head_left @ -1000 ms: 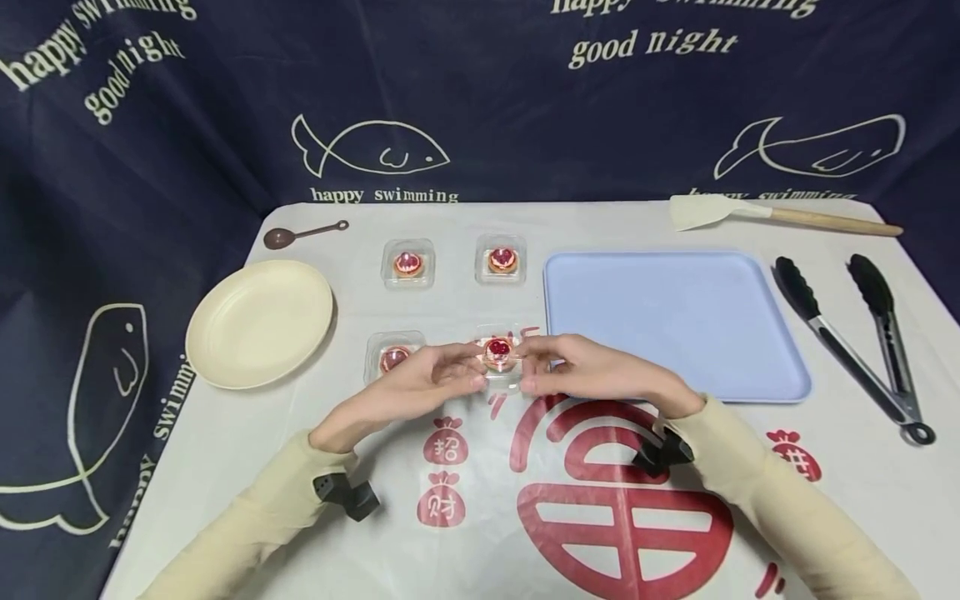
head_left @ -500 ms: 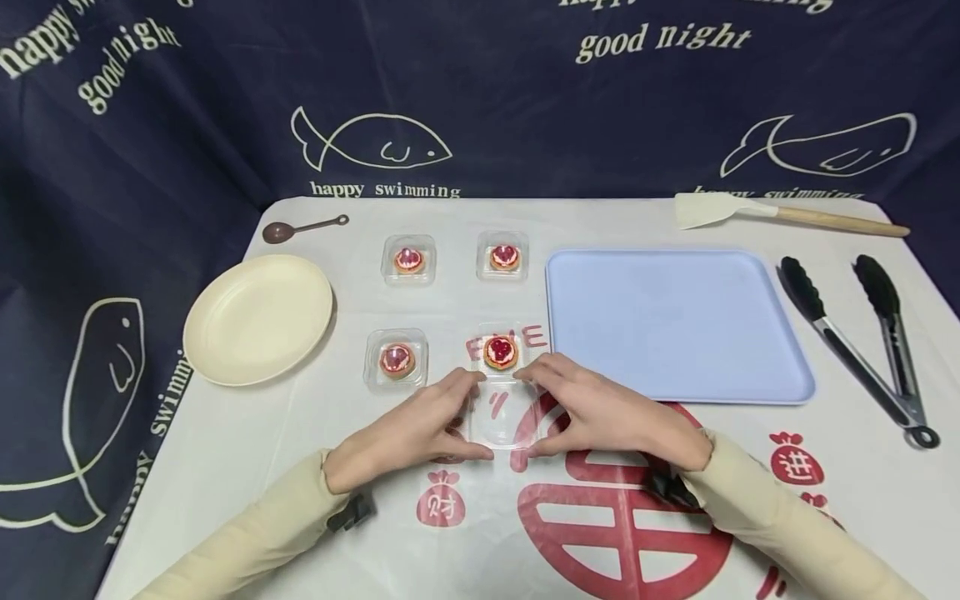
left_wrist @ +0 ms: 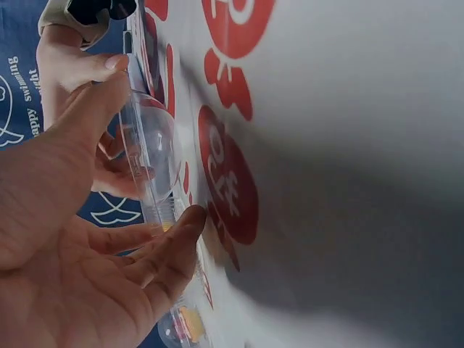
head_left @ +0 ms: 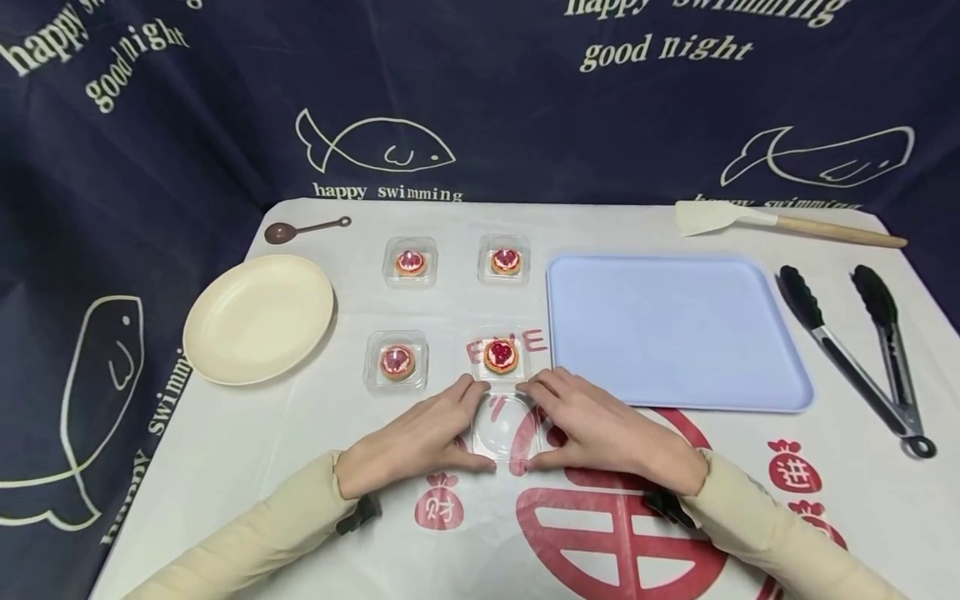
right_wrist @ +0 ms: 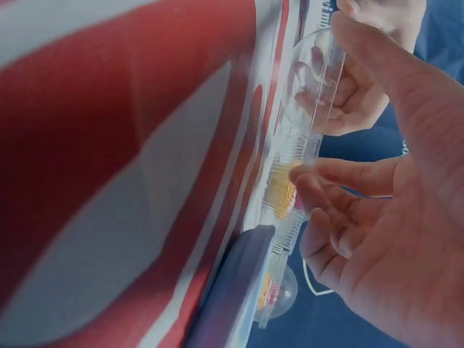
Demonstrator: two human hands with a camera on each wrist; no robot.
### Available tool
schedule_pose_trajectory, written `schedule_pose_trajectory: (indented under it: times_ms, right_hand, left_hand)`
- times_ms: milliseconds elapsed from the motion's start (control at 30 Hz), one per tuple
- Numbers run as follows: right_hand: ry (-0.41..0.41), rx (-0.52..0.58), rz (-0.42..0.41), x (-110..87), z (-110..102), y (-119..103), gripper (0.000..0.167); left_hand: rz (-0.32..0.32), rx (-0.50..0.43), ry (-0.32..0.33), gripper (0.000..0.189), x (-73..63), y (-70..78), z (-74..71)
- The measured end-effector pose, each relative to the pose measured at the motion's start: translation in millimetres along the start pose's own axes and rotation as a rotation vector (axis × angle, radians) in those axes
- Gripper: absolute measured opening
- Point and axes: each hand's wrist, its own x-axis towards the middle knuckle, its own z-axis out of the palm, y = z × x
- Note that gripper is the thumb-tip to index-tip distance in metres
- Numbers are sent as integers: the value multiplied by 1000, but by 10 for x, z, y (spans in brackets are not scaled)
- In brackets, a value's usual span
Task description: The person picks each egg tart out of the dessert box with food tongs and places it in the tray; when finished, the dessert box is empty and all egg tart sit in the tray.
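In the head view a small tart (head_left: 500, 356) with a red heart top sits in a clear plastic box (head_left: 522, 367) whose lid (head_left: 506, 427) is folded open toward me. My left hand (head_left: 420, 437) holds the lid's left side between thumb and fingertips. On the opposite side my right hand (head_left: 603, 429) pinches it the same way. Both wrist views show the lid standing above the cloth, its domed face downward, thumbs at the near edge and fingers by the hinge. Three more boxed tarts stand around: one to the left (head_left: 397, 362), two behind (head_left: 410, 262).
A blue tray (head_left: 675, 333) lies right of the boxes, near my right fingers. Black-tipped tongs (head_left: 855, 358) and a spatula (head_left: 795, 223) are farther right. At left are a cream plate (head_left: 258, 321) and a brown spoon (head_left: 307, 228).
The lid was over the front right tart with both hands around it; it has swung open toward me. Both hands moved nearer with it, and lately the lid has come slightly lower.
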Motion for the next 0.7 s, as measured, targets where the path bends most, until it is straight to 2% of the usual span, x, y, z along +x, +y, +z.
schedule_pose_trajectory:
  times_ms: [233,367,500,700]
  right_hand:
    - [11,12,2,-42,-79,-11,83]
    - [42,92,24,-18,-171,-4,75]
    - [78,180,44,68,-268,-7,68]
    - [119,263,11,280,-365,-37,64]
  left_hand:
    - [-55,-138,-26,82,-64,-3,-89]
    - [-85,-236,-15,72,-127,-49,-208]
    - [-102,-281,49,64,-195,-156,-359]
    - [-127,-305,246,71,-306,-457,-515]
